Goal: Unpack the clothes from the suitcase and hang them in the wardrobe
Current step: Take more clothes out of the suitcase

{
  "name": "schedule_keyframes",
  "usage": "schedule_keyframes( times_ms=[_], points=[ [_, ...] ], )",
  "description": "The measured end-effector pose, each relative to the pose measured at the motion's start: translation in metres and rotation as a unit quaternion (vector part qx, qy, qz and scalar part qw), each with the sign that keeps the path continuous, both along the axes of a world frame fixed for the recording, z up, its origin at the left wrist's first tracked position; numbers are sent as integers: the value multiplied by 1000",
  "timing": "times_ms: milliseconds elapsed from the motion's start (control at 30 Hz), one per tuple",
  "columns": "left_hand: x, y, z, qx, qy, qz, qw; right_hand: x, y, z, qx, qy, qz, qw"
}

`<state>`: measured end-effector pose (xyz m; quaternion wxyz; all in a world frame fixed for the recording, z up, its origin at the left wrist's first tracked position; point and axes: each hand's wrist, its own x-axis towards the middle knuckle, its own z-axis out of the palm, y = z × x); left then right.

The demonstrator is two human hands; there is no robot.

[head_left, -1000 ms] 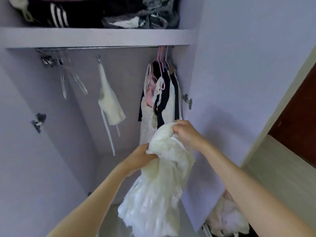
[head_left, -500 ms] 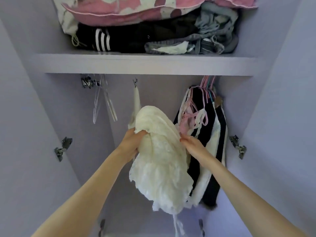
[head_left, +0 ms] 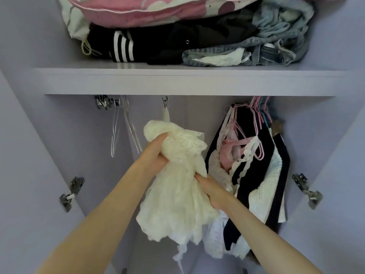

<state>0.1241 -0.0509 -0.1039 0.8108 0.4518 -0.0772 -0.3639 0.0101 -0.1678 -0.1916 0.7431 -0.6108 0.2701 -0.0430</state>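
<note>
Setting: the inside of a lilac wardrobe [head_left: 49, 145] is seen from a head-worn camera, with both doors open and metal hinges [head_left: 71, 193] visible on either side.

White garment [head_left: 177, 194]: a bunched, lacy cream-white piece is held up in the middle of the hanging space, below the shelf [head_left: 187, 81], its lower folds and a thin strap left dangling.

Left hand [head_left: 156, 153]: the upper part of the garment is grasped, the fingers being curled into the fabric near its top.

Right hand [head_left: 212, 191]: the garment's right edge is gripped lower down, just beside the hung clothes, with the fingers closed into the cloth.

Hung clothes [head_left: 262, 175]: black, white and pink items are seen crowded on pink hangers [head_left: 256, 123] at the right end of the hanging space, touching the held garment's right side.

Empty hangers [head_left: 122, 127]: thin wire hangers are seen at the left end, well apart from the hung clothes.

Hook [head_left: 165, 107]: a hanger hook with a strip of white below it is seen directly above the held garment; whether the garment is attached to it cannot be told.

Shelf contents: a pink patterned bundle [head_left: 158, 6], black striped clothing [head_left: 138, 46] and denim pieces [head_left: 266, 46] are stacked on the shelf.
</note>
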Motion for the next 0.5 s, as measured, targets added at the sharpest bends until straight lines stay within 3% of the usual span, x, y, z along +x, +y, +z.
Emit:
schedule_keyframes(
  times_ms=[167,333,433,500],
  points=[
    [25,18,-31,173,-73,-88,978,12,-7,10,42,9,-22,999],
    [18,37,-66,259,-123,-207,935,21,-16,17,90,-21,-113,989],
    [6,52,-72,197,-94,-339,915,22,-31,18,127,-29,-172,976],
    [2,50,-75,149,-99,-345,921,25,-40,14,115,-19,-192,975]
  ],
)
